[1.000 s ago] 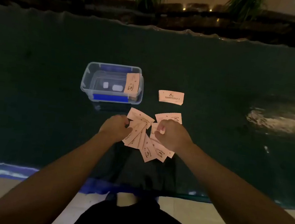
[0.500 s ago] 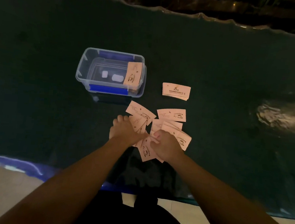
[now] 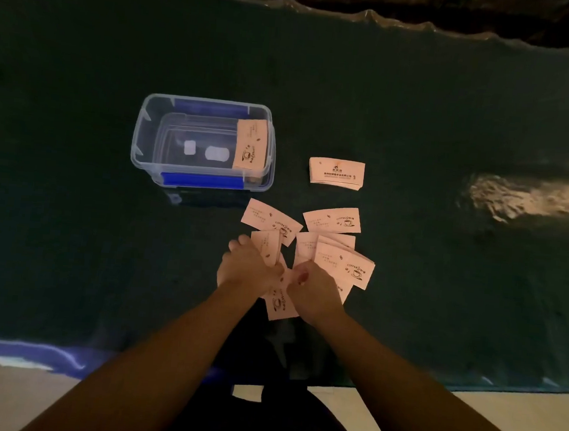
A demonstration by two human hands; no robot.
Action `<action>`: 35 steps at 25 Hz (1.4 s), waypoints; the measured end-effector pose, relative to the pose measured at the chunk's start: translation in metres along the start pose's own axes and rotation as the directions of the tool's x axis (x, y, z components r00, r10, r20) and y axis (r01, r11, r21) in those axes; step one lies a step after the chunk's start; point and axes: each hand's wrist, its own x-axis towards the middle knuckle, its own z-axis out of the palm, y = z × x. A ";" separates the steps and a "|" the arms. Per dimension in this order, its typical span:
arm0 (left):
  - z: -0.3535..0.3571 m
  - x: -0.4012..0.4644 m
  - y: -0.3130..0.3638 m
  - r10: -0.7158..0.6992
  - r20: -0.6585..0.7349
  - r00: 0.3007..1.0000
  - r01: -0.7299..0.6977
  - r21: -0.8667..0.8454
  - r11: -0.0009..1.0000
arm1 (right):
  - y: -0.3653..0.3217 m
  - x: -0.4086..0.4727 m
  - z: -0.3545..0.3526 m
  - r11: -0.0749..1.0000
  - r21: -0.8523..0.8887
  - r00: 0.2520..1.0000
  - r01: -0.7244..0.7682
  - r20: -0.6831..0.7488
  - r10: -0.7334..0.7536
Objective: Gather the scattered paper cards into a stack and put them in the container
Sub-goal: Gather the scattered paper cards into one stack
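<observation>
Several pale pink paper cards (image 3: 344, 267) with coffee-cup prints lie overlapping on the dark green table cover. My left hand (image 3: 247, 268) presses on the left cards, holding one upright card (image 3: 268, 250). My right hand (image 3: 314, 290) pinches cards at the cluster's lower middle. Two loose cards (image 3: 270, 219) (image 3: 332, 219) lie just beyond. A small neat stack (image 3: 336, 173) sits farther back right. The clear plastic container (image 3: 145, 141) with blue handles stands back left, one card (image 3: 249, 148) leaning on its right inner wall.
The green cover's near edge (image 3: 467, 386) runs across below my forearms, with pale floor beyond it. A bright light patch (image 3: 525, 198) lies on the cover at the right. A dark ledge (image 3: 432, 8) borders the far side.
My hands have drawn closer together at the near side of the card cluster. The right hand slid nearer, uncovering the right-hand cards. The view tilted down.
</observation>
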 end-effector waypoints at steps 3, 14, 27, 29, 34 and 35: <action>0.001 -0.005 -0.007 -0.054 0.047 0.997 0.056 -0.041 0.998 | -0.007 -0.001 0.005 0.998 0.050 0.999 -0.027 0.025 0.026; 0.007 -0.027 -0.013 -0.014 0.017 1.000 0.014 0.000 1.000 | -0.017 0.018 -0.021 0.977 0.212 0.995 -0.034 0.094 0.014; -0.012 0.004 -0.005 -0.097 0.028 0.995 0.098 -0.025 0.995 | -0.019 0.096 -0.108 0.706 -0.665 0.962 0.242 0.260 -0.085; -0.009 0.004 -0.002 -0.075 0.020 0.997 0.075 -0.023 0.997 | -0.009 0.094 -0.111 0.679 -0.686 0.958 0.261 0.270 -0.095; -0.005 0.000 0.003 -0.041 0.029 0.999 0.042 -0.021 0.999 | 0.007 0.091 -0.104 0.676 -0.679 0.958 0.286 0.222 -0.182; -0.005 -0.004 0.004 -0.024 -0.007 1.000 0.024 0.013 1.000 | 0.012 0.090 -0.102 0.689 -0.667 0.959 0.282 0.223 -0.176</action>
